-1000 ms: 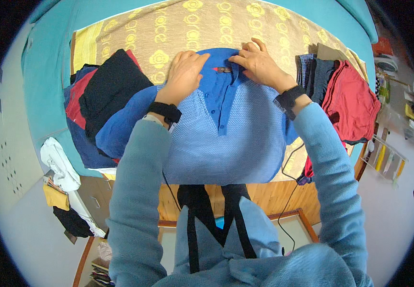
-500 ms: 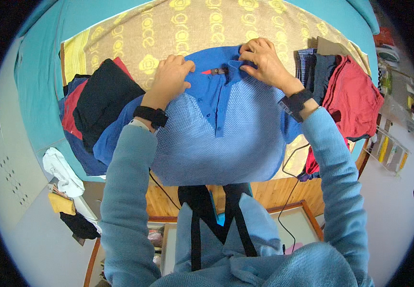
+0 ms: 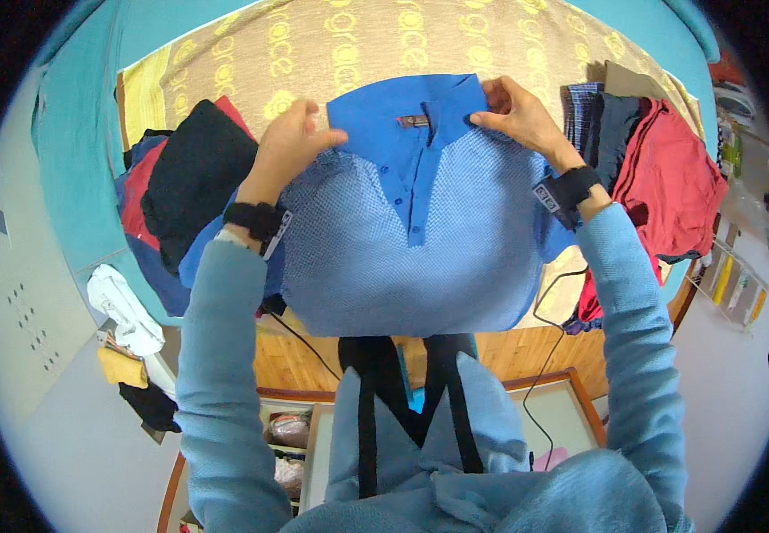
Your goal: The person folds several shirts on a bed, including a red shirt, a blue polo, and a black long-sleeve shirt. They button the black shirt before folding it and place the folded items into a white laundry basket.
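Head view: a tan-and-yellow patterned towel (image 3: 455, 53) covers the work surface, teal cloth (image 3: 78, 195) showing around it; wooden planking (image 3: 517, 351) below the near edge. Blue shirt (image 3: 411, 275) lies front up mid-towel, reaching the near edge, collar (image 3: 366, 120) away from the wearer. Left hand (image 3: 294, 147): thumb and fingers spread, beside the collar's left side; contact uncertain. Right hand (image 3: 526, 115): thumb and fingers at the collar's right edge; cannot tell whether they pinch it. To the left, a black garment (image 3: 198, 178) tops a pile. To the right, a red garment (image 3: 677, 178) beside dark folded clothes (image 3: 617, 133). Left forearm (image 3: 224, 355) partly blocks the sleeve on that side. Black cable (image 3: 540, 391) hangs right of the shirt; white cloth (image 3: 122, 306) at far left.
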The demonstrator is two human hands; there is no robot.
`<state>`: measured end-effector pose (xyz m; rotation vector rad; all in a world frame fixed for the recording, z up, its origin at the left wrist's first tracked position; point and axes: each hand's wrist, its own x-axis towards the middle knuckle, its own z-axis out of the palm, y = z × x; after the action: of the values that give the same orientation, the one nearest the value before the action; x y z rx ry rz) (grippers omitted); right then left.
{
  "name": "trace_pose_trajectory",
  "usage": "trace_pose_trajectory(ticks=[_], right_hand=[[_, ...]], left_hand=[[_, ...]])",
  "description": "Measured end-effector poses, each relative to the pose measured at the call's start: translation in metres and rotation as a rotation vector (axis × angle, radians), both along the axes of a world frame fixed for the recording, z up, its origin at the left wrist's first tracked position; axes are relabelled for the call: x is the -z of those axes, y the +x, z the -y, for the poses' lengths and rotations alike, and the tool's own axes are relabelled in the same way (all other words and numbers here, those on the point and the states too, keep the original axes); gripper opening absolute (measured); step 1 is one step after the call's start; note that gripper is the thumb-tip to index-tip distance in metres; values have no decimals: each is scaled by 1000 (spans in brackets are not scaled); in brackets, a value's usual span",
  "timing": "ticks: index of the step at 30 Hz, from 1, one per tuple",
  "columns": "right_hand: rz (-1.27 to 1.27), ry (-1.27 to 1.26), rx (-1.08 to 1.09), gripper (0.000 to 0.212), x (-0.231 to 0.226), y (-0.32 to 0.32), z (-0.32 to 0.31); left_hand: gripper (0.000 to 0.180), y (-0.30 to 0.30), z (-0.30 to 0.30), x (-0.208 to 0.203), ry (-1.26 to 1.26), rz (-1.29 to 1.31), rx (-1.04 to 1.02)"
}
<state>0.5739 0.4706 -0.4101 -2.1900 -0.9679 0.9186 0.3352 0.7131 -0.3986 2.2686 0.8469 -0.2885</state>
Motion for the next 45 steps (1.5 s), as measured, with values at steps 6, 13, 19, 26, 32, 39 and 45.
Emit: trace_pose_trajectory(ticks=[6, 13, 19, 26, 32, 39, 45], right_hand=[[23, -210, -184, 55, -17, -19, -1], [576, 88, -150, 24, -46, 26, -3], [747, 6, -101, 29, 7, 24, -21], [698, 234, -39, 25, -29, -66, 95], [-343, -596, 241, 28, -57, -222, 285], [-281, -330, 569, 29, 23, -260, 346], [-572, 127, 821, 8, 14, -292, 349]], left_hand=[[50, -30, -9, -16, -23, -199, 371], [28, -7, -49, -43, 502, 99, 109], [33, -4, -35, -11, 607, -10, 92], [11, -184, 117, -23, 294, 541, -177], [27, -326, 247, 14, -131, 126, -934], [33, -329, 261, 41, -134, 50, -664], [55, -338, 268, 5, -613, 182, -908]])
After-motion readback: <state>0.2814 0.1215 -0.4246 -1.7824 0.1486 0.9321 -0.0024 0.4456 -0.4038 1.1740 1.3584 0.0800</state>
